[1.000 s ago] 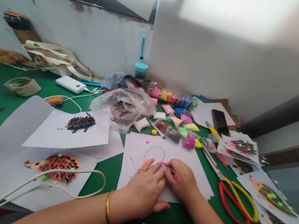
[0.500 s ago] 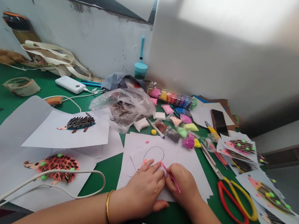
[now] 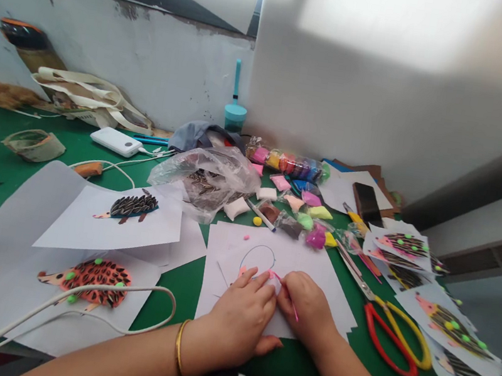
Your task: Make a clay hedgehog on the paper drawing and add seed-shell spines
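My left hand (image 3: pixel 244 314) lies flat on a sheet of white paper (image 3: pixel 325 292), its fingers stretched out over pink clay at the lower edge of a drawn blue outline (image 3: pixel 261 245). Just right of those fingers, my right hand (image 3: pixel 308 308) is closed around a thin pink modelling tool (image 3: pixel 295 311). The tool's tip touches or nearly touches the pink clay (image 3: pixel 272 274). Most of this clay is hidden under my left fingers. A small pink clay ball (image 3: pixel 246 237) sits above the outline, and a yellow ball (image 3: pixel 257 221) rests just past the paper's far edge.
Scissors (image 3: pixel 394 325) lie right of the paper, beside several finished hedgehog pictures (image 3: pixel 459 332). Behind are clay packets (image 3: pixel 293 204) and a plastic bag of sunflower seeds (image 3: pixel 207 181). On the left, a white cable (image 3: pixel 144 290) crosses another hedgehog picture (image 3: pixel 96 281).
The pink tool has swung to a steeper angle in my right hand, its rear end shifting left. My left hand stays in place on the paper. The whole view has shifted very slightly.
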### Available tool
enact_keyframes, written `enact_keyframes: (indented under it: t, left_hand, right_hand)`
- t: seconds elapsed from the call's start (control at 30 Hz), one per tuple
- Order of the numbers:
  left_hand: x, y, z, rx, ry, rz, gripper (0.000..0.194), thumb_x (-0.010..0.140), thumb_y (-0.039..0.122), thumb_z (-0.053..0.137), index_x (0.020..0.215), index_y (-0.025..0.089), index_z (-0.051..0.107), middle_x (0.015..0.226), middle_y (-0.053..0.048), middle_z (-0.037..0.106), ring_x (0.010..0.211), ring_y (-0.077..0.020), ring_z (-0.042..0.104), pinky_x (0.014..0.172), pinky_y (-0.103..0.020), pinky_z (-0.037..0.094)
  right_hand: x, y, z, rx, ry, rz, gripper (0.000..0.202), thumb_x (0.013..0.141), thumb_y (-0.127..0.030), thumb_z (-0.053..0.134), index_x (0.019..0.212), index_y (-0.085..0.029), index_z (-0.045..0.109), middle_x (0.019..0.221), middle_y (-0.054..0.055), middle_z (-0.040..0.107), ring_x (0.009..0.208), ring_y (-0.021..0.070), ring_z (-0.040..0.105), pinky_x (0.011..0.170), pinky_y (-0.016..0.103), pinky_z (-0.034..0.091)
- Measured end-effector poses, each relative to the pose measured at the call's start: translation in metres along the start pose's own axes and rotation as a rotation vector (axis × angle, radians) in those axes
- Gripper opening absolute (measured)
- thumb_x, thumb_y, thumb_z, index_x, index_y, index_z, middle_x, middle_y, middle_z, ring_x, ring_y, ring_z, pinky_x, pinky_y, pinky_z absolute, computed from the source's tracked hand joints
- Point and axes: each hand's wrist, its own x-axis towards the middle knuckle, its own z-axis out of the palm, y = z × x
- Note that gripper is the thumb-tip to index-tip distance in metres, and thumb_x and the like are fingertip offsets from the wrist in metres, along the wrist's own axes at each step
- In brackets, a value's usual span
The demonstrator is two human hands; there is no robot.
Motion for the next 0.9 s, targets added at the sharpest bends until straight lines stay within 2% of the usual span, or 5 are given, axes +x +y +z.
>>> enact_keyframes:
  t: [0.23, 0.5, 0.7, 0.9]
  left_hand:
    - [0.0002, -0.0001, -0.0003, -0.011, 0.004, -0.007, 0.069, 0.085, 0.062, 0.058, 0.130, 0.010, 0.056, 0.130, -0.016, 0.061, 0.134, -0.0339, 0.045, 0.120, -0.050, 0.019]
    - [0.0006, -0.0001, -0.0011, -0.005, 0.001, 0.004, 0.069, 0.085, 0.061, 0.058, 0.129, 0.008, 0.057, 0.130, -0.017, 0.061, 0.135, -0.0344, 0.044, 0.120, -0.052, 0.017]
    - [0.0027, -0.0004, -0.0057, -0.022, -0.031, 0.001, 0.068, 0.085, 0.059, 0.060, 0.131, 0.009, 0.056, 0.128, -0.016, 0.062, 0.134, -0.0350, 0.045, 0.120, -0.055, 0.015]
    - [0.0032, -0.0014, -0.0055, -0.034, -0.021, 0.002, 0.064, 0.086, 0.056, 0.061, 0.128, 0.008, 0.057, 0.125, -0.015, 0.063, 0.134, -0.0342, 0.045, 0.121, -0.057, 0.007]
  right_hand:
    - [0.0001, 0.0001, -0.0012, 0.108, 0.031, -0.017, 0.015, 0.084, -0.010, 0.046, 0.079, -0.024, 0.045, 0.070, 0.000, 0.051, 0.065, 0.0181, 0.049, 0.062, 0.030, 0.041]
    - [0.0031, 0.0002, 0.0000, 0.102, 0.014, -0.003, 0.014, 0.086, -0.012, 0.047, 0.078, -0.023, 0.045, 0.070, 0.001, 0.052, 0.066, 0.0186, 0.050, 0.063, 0.030, 0.040]
    - [0.0030, 0.0009, -0.0011, 0.121, 0.081, 0.005, 0.015, 0.085, -0.008, 0.045, 0.080, -0.022, 0.047, 0.069, -0.001, 0.050, 0.065, 0.0179, 0.048, 0.063, 0.029, 0.039]
    - [0.0007, 0.0004, -0.0025, 0.173, 0.068, 0.032, 0.014, 0.081, -0.008, 0.048, 0.079, -0.022, 0.047, 0.070, -0.001, 0.051, 0.066, 0.0172, 0.049, 0.063, 0.029, 0.039]
